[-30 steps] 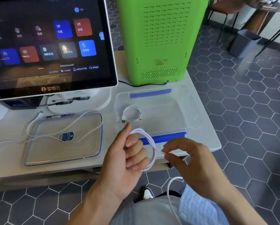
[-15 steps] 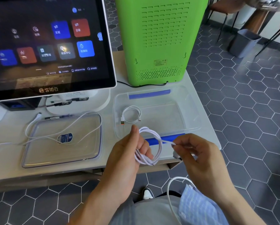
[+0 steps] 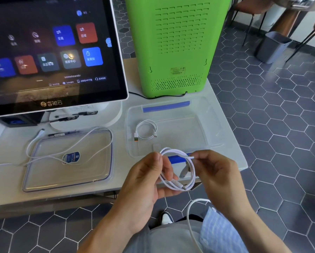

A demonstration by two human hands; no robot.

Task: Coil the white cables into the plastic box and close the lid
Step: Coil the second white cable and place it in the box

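A: One cable of three looks stowed so far. Big picture first: the plastic box point(image 3: 213, 114) sits open on the surface point(image 3: 10, 147), right of the lid point(image 3: 69, 172), which lies flat and apart from it.

B: And that first coiled cable point(image 3: 146, 129) rests inside the box, near its left wall. So I'd call this roughly a third done.

A: Second one's in the works! The left hand point(image 3: 145, 181) grips the loops of the white cable point(image 3: 178, 168), fingers curled through them, just in front of the box's near rim.

B: The right hand point(image 3: 217, 178) pinches a strand near the top of the coil, and a tail of cable runs down over the lap, so winding isn't finished.

A: Left to do, I'd say: drop this coil in, gather the loose cable point(image 3: 69, 145) sprawled across the lid, then close it.

B: Writing? The touchscreen point(image 3: 58, 52) carries Chinese tiles and a brand line on its lower bezel, too blurred for me to read surely. The lid's blue sticker point(image 3: 71, 157) and the green unit point(image 3: 178, 46) rating label are illegible.
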